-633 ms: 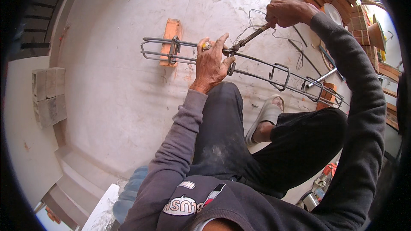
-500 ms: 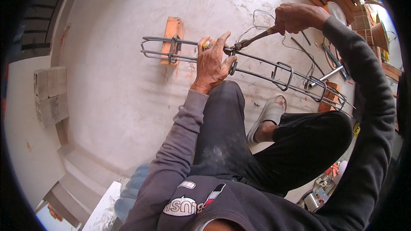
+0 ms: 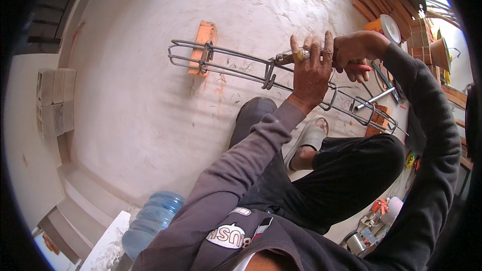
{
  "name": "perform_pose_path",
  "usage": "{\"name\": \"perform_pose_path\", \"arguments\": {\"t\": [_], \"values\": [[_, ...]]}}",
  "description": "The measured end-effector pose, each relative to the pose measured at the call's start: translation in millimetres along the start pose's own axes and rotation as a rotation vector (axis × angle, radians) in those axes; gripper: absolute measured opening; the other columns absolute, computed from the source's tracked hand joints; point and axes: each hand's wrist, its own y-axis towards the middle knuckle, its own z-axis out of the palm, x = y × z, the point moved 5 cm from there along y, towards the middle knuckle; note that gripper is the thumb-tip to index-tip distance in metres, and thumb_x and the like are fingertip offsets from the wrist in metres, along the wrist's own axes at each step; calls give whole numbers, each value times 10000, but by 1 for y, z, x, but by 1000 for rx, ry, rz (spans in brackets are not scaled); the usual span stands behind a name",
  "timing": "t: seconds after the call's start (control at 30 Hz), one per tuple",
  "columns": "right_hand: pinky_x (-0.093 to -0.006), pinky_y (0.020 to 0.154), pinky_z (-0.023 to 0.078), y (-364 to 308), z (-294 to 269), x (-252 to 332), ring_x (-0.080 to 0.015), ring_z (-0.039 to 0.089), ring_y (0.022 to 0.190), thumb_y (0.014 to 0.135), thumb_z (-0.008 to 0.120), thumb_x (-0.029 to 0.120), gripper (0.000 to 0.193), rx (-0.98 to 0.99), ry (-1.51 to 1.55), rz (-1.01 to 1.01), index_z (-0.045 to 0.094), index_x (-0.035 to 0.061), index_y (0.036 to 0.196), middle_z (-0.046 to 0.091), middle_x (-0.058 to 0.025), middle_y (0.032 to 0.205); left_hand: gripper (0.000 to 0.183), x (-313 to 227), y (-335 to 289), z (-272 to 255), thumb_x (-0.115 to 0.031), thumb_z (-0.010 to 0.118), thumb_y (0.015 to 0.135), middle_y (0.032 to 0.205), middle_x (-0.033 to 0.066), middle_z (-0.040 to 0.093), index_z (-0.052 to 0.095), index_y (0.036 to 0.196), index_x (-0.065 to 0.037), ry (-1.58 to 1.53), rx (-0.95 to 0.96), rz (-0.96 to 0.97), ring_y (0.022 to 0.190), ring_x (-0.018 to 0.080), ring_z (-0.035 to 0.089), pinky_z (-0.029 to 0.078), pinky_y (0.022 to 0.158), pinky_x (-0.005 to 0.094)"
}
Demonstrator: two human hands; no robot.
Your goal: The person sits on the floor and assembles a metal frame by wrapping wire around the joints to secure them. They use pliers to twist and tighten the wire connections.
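Observation:
A long frame of steel rebar (image 3: 236, 75) with bent stirrups runs across the middle, tilted down to the right. My right hand (image 3: 357, 54) is closed round the handles of pliers (image 3: 285, 59); one red grip end pokes out below it. The pliers' jaws are at the upper bar, next to a stirrup (image 3: 269, 77). My left hand (image 3: 310, 73), with a ring on one finger, is over the middle of the pliers. Its fingers are stretched out and apart; its thumb is hidden. Whether the left palm touches the tool cannot be seen.
Orange bricks support the frame at the left (image 3: 202, 45) and right (image 3: 377, 120). A metal tube (image 3: 375, 98) lies beyond the right part. A blue water bottle (image 3: 153, 223) stands at lower left, grey blocks (image 3: 56, 101) by the left wall, and stacked tiles (image 3: 381, 1) at upper right.
My left hand has let go of the frame and moved right, over the pliers. My right hand has come down and left, swinging the pliers' handles lower.

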Motion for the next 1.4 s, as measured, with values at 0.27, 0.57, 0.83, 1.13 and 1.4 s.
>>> {"name": "perform_pose_path", "arguments": {"t": [0.27, 0.57, 0.83, 1.13, 1.4], "values": [[-342, 693, 545, -37, 26, 22, -235, 658, 826, 825, 645, 129, 288, -1084, -979, -354, 611, 1, 1080, 647, -99, 959, 336, 25, 11, 13, -36, 598, 784, 916, 149, 595, 546, 1110, 23, -41, 37, 25, 838, 338, 623, 460, 913, 479], [-345, 774, 540, -34, 37, 21, -205, 645, 943, 870, 653, 169, 264, -1346, -1116, -340, 639, 45, 1103, 645, -98, 1004, 327, 31, 14, 12, -4, 588, 784, 892, 174, 595, 540, 1105, 38, -228, 95, -118, 831, 360, 639, 360, 1043, 538], [-296, 502, 563, -26, 24, 13, -226, 679, 519, 875, 627, 134, 198, -264, -91, -79, 719, -37, 833, 694, -135, 652, 672, 4, 4, -4, -171, 703, 804, 916, 138, 612, 427, 1382, 33, 84, 16, -82, 938, 296, 624, 214, 1087, 651], [-375, 661, 546, -73, 61, 50, -204, 670, 700, 847, 707, 248, 255, -1424, -1127, -425, 634, 10, 905, 651, -93, 747, 600, 30, 20, 1, -155, 750, 732, 856, 172, 660, 517, 1246, 50, -129, 134, -15, 674, 325, 678, 497, 704, 413], [-348, 615, 560, -44, 32, 21, -234, 668, 656, 870, 647, 93, 141, -1275, -827, -487, 677, 16, 984, 648, -94, 758, 450, 61, 28, -33, -113, 721, 765, 914, 194, 678, 603, 1169, 47, -390, 328, 105, 847, 325, 673, 542, 792, 397]]}}
